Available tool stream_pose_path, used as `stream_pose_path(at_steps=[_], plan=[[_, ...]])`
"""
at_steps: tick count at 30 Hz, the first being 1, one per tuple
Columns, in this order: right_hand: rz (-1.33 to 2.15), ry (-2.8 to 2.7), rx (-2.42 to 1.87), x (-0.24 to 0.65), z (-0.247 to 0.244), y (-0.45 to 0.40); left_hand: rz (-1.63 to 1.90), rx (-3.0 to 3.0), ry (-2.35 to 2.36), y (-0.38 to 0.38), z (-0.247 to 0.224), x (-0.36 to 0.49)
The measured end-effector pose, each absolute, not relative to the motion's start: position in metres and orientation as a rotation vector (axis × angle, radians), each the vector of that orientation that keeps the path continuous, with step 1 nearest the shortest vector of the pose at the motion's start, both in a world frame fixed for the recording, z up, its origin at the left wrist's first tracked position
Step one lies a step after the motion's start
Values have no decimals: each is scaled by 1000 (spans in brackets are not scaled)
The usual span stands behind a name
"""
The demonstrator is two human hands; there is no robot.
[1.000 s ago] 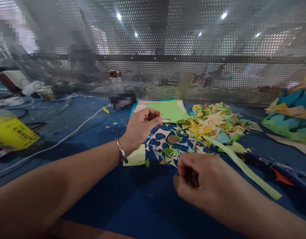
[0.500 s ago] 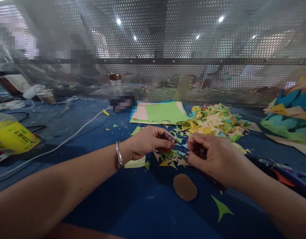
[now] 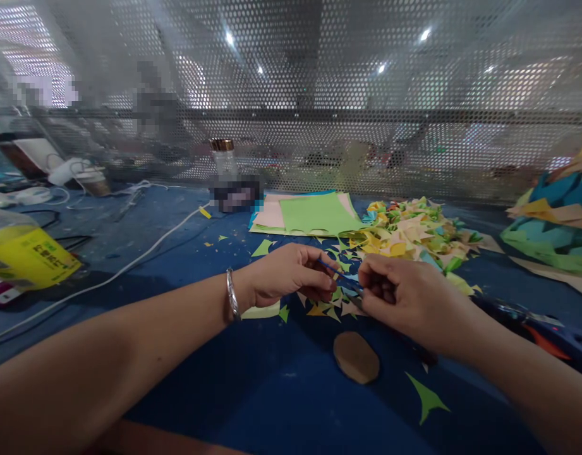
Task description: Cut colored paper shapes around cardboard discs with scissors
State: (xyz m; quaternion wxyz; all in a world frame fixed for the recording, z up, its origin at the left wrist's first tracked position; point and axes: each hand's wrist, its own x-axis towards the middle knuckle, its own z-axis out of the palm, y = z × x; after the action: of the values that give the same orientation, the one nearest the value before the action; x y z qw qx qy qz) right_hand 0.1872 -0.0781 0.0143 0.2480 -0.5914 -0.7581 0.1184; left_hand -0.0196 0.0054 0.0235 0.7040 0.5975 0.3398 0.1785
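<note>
Both our hands meet at one slim blue piece [image 3: 344, 279]: the right hand [image 3: 397, 287] appears to pinch one end; whether the left hand [image 3: 293, 273] presses its fingers on the other, we cannot tell. We seem mid-handling; the next move calls for steadiness. Outward lie one brown oval [image 3: 356, 358], one paper stack [image 3: 319, 213], paper scraps [image 3: 407, 235] beyond counting.

The only camera rides on the person's own head, looking forward and slightly down over the near side of the blue tabletop [image 3: 281, 392]. It catches the left grip [image 3: 293, 275] and right grip [image 3: 399, 291] close up near mid-view, and faces a perforated metal screen [image 3: 300, 85] beyond.
</note>
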Motion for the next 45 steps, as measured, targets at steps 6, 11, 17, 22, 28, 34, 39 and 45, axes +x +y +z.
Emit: stream_pose_path(at_steps=[6,11,17,22,28,34,39,45], plan=[[334,-2079,-1600,185,16,-81,399,1305,750,3,24,-19],[356,-2117,-1593,180,20,-84,413,1336,806,2,23,-19],[361,-2136,-1564,180,20,-85,387,1373,779,2,26,-20],[330,-2136,-1564,182,18,-84,346,1401,771,5,29,-24],[259,-2130,-1577,183,18,-83,354,1671,632,7,27,-26],[311,-2145,-1583,185,19,-82,430,2133,619,6,29,-26],[364,-2149,-1604,187,19,-81,445,2263,592,6,29,-27],[433,-2171,-1629,188,23,-80,456,2208,544,10,26,-28]])
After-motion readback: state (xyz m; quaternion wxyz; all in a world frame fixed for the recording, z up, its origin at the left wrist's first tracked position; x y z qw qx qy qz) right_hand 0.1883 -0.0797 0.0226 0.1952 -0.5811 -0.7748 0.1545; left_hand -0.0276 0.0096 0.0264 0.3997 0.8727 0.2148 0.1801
